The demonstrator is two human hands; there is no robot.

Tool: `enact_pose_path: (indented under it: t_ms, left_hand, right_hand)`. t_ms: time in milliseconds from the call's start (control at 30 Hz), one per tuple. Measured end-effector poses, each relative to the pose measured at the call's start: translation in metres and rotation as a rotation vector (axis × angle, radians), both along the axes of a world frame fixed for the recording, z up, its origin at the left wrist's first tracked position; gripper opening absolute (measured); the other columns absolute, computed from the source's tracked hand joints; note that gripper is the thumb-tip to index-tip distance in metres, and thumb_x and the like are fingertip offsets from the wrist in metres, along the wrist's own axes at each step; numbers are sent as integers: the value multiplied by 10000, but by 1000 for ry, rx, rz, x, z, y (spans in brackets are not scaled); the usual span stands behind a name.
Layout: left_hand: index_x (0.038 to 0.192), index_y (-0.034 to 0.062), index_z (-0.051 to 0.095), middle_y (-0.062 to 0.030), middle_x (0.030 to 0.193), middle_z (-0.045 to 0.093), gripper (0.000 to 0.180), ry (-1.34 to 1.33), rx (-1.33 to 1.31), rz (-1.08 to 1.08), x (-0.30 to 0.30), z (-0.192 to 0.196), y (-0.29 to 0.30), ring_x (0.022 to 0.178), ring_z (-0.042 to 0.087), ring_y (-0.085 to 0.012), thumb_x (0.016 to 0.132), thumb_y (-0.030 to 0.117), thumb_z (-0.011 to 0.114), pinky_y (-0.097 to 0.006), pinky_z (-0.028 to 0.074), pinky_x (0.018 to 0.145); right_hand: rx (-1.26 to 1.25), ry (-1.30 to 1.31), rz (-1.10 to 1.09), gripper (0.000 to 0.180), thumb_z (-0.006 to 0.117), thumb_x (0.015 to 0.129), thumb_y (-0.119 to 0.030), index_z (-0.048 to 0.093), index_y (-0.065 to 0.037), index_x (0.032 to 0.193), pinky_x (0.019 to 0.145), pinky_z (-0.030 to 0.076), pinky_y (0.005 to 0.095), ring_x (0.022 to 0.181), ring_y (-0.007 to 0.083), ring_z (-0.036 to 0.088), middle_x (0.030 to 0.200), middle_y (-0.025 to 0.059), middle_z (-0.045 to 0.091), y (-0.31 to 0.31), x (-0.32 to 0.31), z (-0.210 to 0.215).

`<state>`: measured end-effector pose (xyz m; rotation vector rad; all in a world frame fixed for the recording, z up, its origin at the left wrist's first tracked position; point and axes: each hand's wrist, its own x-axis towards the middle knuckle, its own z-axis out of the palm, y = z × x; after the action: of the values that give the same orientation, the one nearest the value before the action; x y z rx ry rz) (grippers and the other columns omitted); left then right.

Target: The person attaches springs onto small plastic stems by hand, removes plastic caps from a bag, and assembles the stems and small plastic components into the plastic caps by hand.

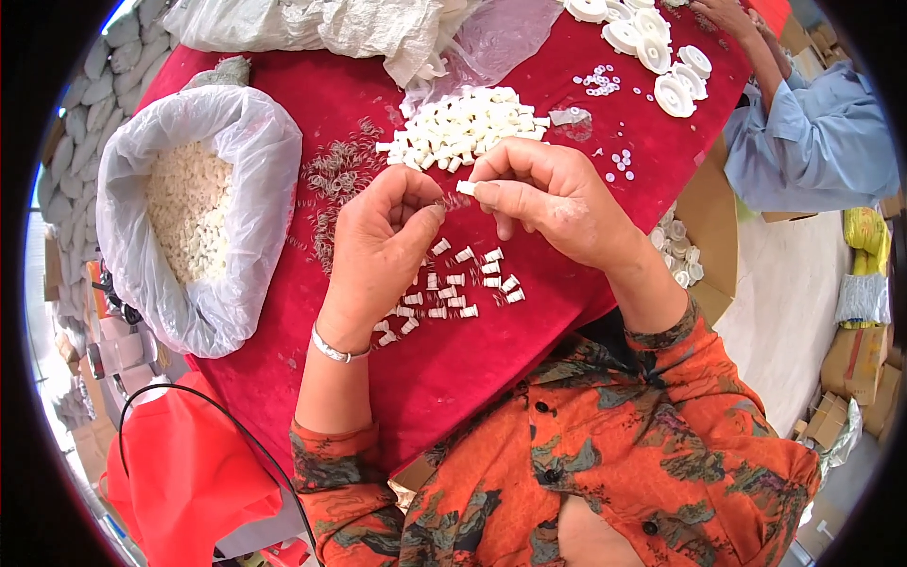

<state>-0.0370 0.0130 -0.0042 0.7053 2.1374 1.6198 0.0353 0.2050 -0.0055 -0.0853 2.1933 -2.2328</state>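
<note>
Above the red-covered table (425, 397), my right hand (562, 203) pinches a small white plastic plug (466, 188) between thumb and fingers. A thin metal coil spring (455, 201) is pinched at the fingertips of my left hand (383, 231), its free end close to the plug. Beyond both hands lies a heap of white plugs (468, 123). Loose springs (342, 170) are spread to the left of it. Below my hands, several white plugs (455, 280) lie scattered, some with springs showing at their ends.
At left stands a pale plastic bag (274, 180) of small cream pieces (189, 208). White wheel-like parts (652, 52) and small white rings (597, 81) lie at the far right, near a co-worker's blue sleeve (812, 142). A cardboard box (713, 227) stands beside the table; red fabric (189, 463) sits lower left.
</note>
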Motion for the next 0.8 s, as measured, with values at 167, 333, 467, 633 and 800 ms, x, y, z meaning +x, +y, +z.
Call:
enact_pose_path:
  t_ms: [167, 333, 467, 633, 800]
  left_hand:
    - [906, 12, 603, 52, 753, 566, 70, -186, 149, 15, -2, 6, -3, 633, 470, -1, 855, -35, 598, -161, 375, 544]
    - [951, 13, 620, 41, 778, 583, 88, -309, 208, -39, -3, 8, -5, 657, 497, -10, 872, -21, 598, -158, 393, 563]
    - [968, 12, 623, 35, 777, 590, 85, -344, 225, -99, -5, 6, -8, 643, 503, -17, 889, -6, 598, -161, 404, 561]
    - [973, 13, 620, 22, 776, 599, 74, -413, 276, -134, -1, 5, -5, 629, 520, -25, 900, 11, 607, -163, 421, 549]
    - [966, 8, 612, 10, 765, 603, 65, -377, 279, -100, 5, 9, -2, 623, 544, -30, 901, 14, 616, -170, 434, 526]
  right_hand:
    - [-114, -36, 62, 118, 593, 928, -133, 622, -26, 969, 545, 399, 185, 624, 41, 549, 787, -23, 594, -5, -5, 0]
    - [-53, -66, 63, 138, 599, 931, -158, 624, -26, 960, 543, 398, 183, 619, 44, 547, 786, -24, 595, -3, -5, 1]
    - [-74, -96, 107, 147, 602, 932, -168, 627, -25, 957, 530, 397, 186, 602, 47, 549, 773, -21, 596, -1, -5, 3]
    - [-215, -168, 146, 154, 599, 942, -182, 615, -31, 920, 514, 409, 187, 581, 49, 556, 744, -17, 596, -2, -5, 0]
    - [-352, -202, 117, 159, 600, 953, -209, 599, -50, 938, 499, 389, 173, 575, 35, 550, 723, -29, 579, -11, -1, -7]
